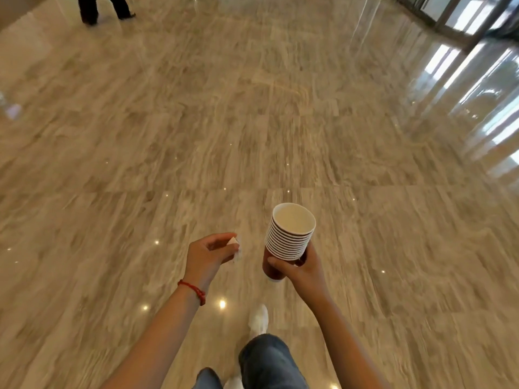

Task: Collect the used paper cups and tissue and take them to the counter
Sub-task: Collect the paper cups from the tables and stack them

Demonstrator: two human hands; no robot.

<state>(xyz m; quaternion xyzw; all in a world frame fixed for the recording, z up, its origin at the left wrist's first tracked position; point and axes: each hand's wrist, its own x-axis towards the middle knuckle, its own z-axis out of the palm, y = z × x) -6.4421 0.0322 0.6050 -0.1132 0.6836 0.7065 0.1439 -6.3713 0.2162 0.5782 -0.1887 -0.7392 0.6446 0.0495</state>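
Left hand: I have its fingers curled in a narrow pinch on the tissue, a small crumpled white scrap, thin and soft.
Tissue risk: I judge that so light a scrap could slip out unnoticed while I walk.
Right hand: I grip the low red wall of the stack of paper cups, nested, white rims ribbed, leaning slightly left.
Stack risk: I judge the tall top-heavy stack could tip.
Floor: polished beige stone, glossy; a slip seems possible.
Counter: I see none here.
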